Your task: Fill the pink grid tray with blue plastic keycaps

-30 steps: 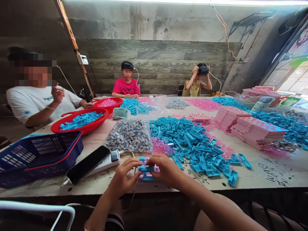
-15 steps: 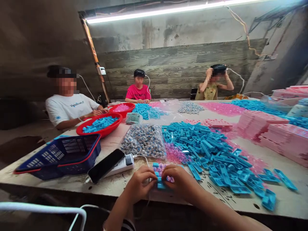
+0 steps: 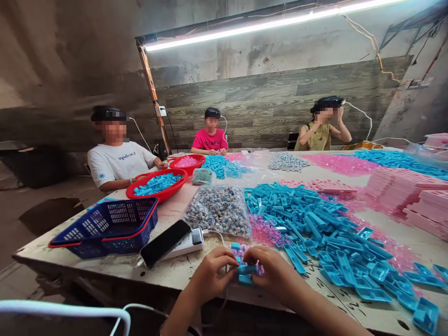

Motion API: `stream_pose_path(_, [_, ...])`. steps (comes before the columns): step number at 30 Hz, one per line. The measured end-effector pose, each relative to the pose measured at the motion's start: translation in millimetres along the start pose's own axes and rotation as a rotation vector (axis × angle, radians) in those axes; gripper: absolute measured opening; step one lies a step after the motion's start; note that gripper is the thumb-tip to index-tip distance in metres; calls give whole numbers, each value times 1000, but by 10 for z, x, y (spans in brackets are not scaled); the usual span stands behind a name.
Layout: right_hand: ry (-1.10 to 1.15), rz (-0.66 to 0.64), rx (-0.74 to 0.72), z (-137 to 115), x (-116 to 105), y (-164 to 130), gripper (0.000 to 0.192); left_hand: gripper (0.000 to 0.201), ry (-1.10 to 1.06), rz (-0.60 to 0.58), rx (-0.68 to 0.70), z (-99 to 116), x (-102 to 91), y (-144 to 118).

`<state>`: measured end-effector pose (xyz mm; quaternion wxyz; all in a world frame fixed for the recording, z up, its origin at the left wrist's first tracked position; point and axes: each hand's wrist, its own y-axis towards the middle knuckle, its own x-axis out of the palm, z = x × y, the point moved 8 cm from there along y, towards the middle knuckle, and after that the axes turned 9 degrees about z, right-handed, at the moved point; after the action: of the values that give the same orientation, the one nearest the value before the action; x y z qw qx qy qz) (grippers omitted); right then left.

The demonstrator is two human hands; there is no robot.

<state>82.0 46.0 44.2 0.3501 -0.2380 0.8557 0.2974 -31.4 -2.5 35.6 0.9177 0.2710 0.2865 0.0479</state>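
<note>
At the table's front edge, my left hand (image 3: 215, 273) is closed in a pinch at the left end of a blue plastic piece (image 3: 247, 269). From the other side, my right hand (image 3: 269, 269) curls its fingers and thumb around the same piece's right end. Under and behind my fingers are more blue pieces and clear pink bits, set close together; my hands partly cover them. A large heap of blue plastic pieces (image 3: 311, 228) lies just right of my hands, with loose clear pink pieces (image 3: 262, 228) along its near left side.
A bag of small grey-and-blue parts (image 3: 217, 211) lies ahead. Left stand a phone (image 3: 166, 242) on a white power strip (image 3: 184, 247), a blue basket (image 3: 105, 228) and a red basin (image 3: 157, 189). Pink plates (image 3: 395, 186) are stacked right. Three people sit across the table.
The view has swung left, so everything sits further right in the picture. My hands stay on the blue pieces with small finger shifts. The person at far right has turned the head slightly.
</note>
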Motion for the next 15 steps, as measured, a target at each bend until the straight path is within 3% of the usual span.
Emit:
stream_pose_path(6, [46, 41, -5, -28, -32, -4, 22, 13, -18, 28, 7, 2, -24, 2])
stream_pose_path(15, [53, -4, -59, -30, 40, 9, 23, 12, 4, 31, 87, 18, -16, -8])
